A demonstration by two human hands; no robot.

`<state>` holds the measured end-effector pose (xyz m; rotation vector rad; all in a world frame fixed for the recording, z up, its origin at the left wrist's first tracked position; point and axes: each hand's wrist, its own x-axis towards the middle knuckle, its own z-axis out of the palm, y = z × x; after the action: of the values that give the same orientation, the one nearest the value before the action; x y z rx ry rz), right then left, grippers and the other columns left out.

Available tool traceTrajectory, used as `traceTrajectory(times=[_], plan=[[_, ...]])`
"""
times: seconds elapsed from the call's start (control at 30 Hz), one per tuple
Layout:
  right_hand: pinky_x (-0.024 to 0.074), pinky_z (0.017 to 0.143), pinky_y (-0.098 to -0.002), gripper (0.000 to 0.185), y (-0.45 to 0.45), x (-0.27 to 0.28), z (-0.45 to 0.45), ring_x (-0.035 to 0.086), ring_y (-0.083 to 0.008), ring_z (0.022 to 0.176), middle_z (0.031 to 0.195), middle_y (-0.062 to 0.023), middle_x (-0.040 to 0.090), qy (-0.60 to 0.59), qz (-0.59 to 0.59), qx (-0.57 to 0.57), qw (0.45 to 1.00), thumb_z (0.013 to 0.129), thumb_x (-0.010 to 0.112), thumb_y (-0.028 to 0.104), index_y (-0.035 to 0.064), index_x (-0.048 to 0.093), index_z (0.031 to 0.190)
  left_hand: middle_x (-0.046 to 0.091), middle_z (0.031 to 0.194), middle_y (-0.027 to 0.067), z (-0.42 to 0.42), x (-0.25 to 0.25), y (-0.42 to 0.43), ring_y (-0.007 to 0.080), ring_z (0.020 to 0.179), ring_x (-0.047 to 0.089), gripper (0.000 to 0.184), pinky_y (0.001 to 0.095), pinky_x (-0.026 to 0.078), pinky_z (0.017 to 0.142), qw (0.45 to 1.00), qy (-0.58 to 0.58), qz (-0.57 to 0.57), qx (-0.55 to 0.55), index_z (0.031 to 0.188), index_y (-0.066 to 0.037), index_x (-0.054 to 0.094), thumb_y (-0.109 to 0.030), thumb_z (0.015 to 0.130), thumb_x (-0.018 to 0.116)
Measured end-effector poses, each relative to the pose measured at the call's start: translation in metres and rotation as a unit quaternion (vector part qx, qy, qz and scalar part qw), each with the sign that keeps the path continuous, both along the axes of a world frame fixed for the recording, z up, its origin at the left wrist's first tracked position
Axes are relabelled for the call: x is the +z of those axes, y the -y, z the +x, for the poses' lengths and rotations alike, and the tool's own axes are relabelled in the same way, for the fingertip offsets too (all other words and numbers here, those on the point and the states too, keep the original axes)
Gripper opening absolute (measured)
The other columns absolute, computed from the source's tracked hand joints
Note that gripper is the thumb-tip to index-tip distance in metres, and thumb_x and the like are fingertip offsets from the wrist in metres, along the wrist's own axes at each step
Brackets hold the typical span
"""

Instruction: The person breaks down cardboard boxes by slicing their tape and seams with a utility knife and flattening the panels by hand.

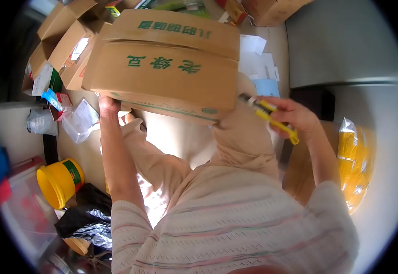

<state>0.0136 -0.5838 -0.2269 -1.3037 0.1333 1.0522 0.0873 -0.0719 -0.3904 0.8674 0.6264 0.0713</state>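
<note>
A large brown cardboard box (162,75) with green Chinese characters is held up in front of my knees. Its top flaps meet along a seam, with the printing upside down from here. My left hand (109,104) grips the box at its near left lower edge; most of the fingers are hidden beneath it. In my right hand (297,116) is a yellow and black utility knife (267,112), wrapped in my fingers. The knife's dark tip points left, close to the box's right side. Whether tip and cardboard touch, I cannot tell.
Opened cartons (66,45) pile up at the far left. White packaging (256,59) lies beyond the box on the right. A yellow bucket (60,180) lies tipped at the left, near black plastic bags (87,219). A yellow wrapped package (354,164) stands at the right, below a grey cabinet (345,45).
</note>
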Motion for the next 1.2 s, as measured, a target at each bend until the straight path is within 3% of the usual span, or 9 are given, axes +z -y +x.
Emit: traceTrajectory(times=[0.13, 0.23, 0.5, 0.63, 0.8, 0.97, 1.07, 1.13, 1.2], plan=[[0.0414, 0.047, -0.0228, 0.064, -0.006, 0.019, 0.040, 0.049, -0.0123, 0.048, 0.068, -0.0064, 0.054, 0.216, -0.203, -0.131, 0.946, 0.080, 0.059, 0.018, 0.0123, 0.030, 0.137, 0.054, 0.114, 0.0069, 0.002, 0.003, 0.002, 0.0213, 0.103, 0.052, 0.038, 0.0386, 0.044, 0.087, 0.999, 0.033, 0.013, -0.029, 0.119, -0.009, 0.046, -0.029, 0.087, 0.053], [0.0463, 0.057, -0.0301, 0.080, -0.068, 0.030, 0.076, 0.056, -0.0185, 0.059, 0.075, -0.0092, 0.059, 0.554, -0.339, 0.006, 0.760, 0.070, 0.070, 0.031, 0.0156, 0.028, 0.137, 0.054, 0.114, 0.0066, 0.000, 0.020, 0.019, 0.0206, 0.103, 0.052, 0.038, 0.0375, 0.044, 0.087, 0.999, 0.032, 0.028, -0.018, 0.119, -0.009, 0.047, -0.029, 0.087, 0.053], [0.0498, 0.064, -0.0394, 0.091, -0.173, 0.052, 0.142, 0.061, -0.0308, 0.075, 0.092, -0.0125, 0.062, 0.699, -0.461, 0.216, 0.502, 0.065, 0.068, 0.047, 0.0172, 0.022, 0.137, 0.059, 0.106, 0.0060, 0.001, 0.013, 0.013, 0.0191, 0.095, 0.057, 0.030, 0.0336, 0.046, 0.080, 0.998, 0.041, 0.033, -0.031, 0.110, -0.006, 0.052, -0.018, 0.084, 0.058], [0.0488, 0.066, -0.0384, 0.080, -0.171, 0.063, 0.153, 0.061, -0.0296, 0.076, 0.091, -0.0136, 0.062, 0.690, -0.542, 0.196, 0.438, 0.070, 0.066, 0.029, 0.0247, 0.023, 0.137, 0.053, 0.115, 0.0061, 0.002, 0.020, 0.018, 0.0180, 0.104, 0.050, 0.040, 0.0329, 0.042, 0.087, 0.996, 0.058, 0.052, -0.048, 0.118, -0.006, 0.047, -0.026, 0.085, 0.057], [0.0442, 0.077, -0.0328, 0.043, -0.152, 0.082, 0.188, 0.059, -0.0274, 0.086, 0.095, -0.0160, 0.062, 0.612, -0.437, 0.230, 0.618, 0.075, 0.057, 0.011, 0.0077, 0.050, 0.118, 0.054, 0.113, 0.0059, 0.003, 0.030, 0.022, 0.0174, 0.102, 0.051, 0.041, 0.0326, 0.042, 0.086, 0.994, 0.049, 0.098, -0.024, 0.118, -0.004, 0.048, -0.029, 0.086, 0.056], [0.0438, 0.076, -0.0389, 0.042, -0.170, 0.072, 0.194, 0.057, -0.0342, 0.088, 0.093, -0.0195, 0.060, 0.607, -0.467, 0.238, 0.598, 0.075, 0.052, 0.013, 0.0039, 0.047, 0.115, 0.060, 0.084, 0.0034, -0.001, 0.061, 0.003, 0.0121, 0.071, 0.057, 0.040, 0.0253, 0.045, 0.062, 0.951, 0.047, 0.289, 0.098, 0.111, -0.003, 0.054, -0.021, 0.076, 0.065], [0.0433, 0.077, -0.0425, 0.041, -0.171, 0.025, 0.197, 0.056, -0.0382, 0.089, 0.091, -0.0232, 0.059, 0.604, -0.466, 0.203, 0.614, 0.074, 0.049, 0.015, 0.0008, 0.046, 0.112, 0.059, 0.078, 0.0029, 0.006, 0.051, -0.022, 0.0139, 0.067, 0.055, 0.045, 0.0282, 0.045, 0.061, 0.872, 0.146, 0.370, 0.285, 0.112, -0.004, 0.055, -0.010, 0.070, 0.069], [0.0433, 0.078, -0.0451, 0.040, -0.187, 0.005, 0.186, 0.055, -0.0415, 0.089, 0.089, -0.0279, 0.058, 0.595, -0.462, 0.175, 0.634, 0.073, 0.050, 0.017, -0.0034, 0.045, 0.107, 0.058, 0.084, 0.0080, 0.000, 0.068, 0.006, 0.0173, 0.078, 0.056, 0.040, 0.0287, 0.047, 0.071, 0.722, 0.023, 0.649, 0.238, 0.105, -0.003, 0.059, -0.014, 0.069, 0.070], [0.0448, 0.078, -0.0445, 0.039, -0.205, -0.023, 0.181, 0.057, -0.0394, 0.089, 0.090, -0.0267, 0.059, 0.542, -0.489, 0.185, 0.658, 0.074, 0.051, 0.017, -0.0039, 0.046, 0.106, 0.057, 0.104, 0.0123, 0.000, 0.075, 0.071, 0.0242, 0.096, 0.055, 0.050, 0.0332, 0.046, 0.082, 0.663, 0.023, 0.735, 0.140, 0.114, -0.009, 0.055, -0.026, 0.070, 0.072]])
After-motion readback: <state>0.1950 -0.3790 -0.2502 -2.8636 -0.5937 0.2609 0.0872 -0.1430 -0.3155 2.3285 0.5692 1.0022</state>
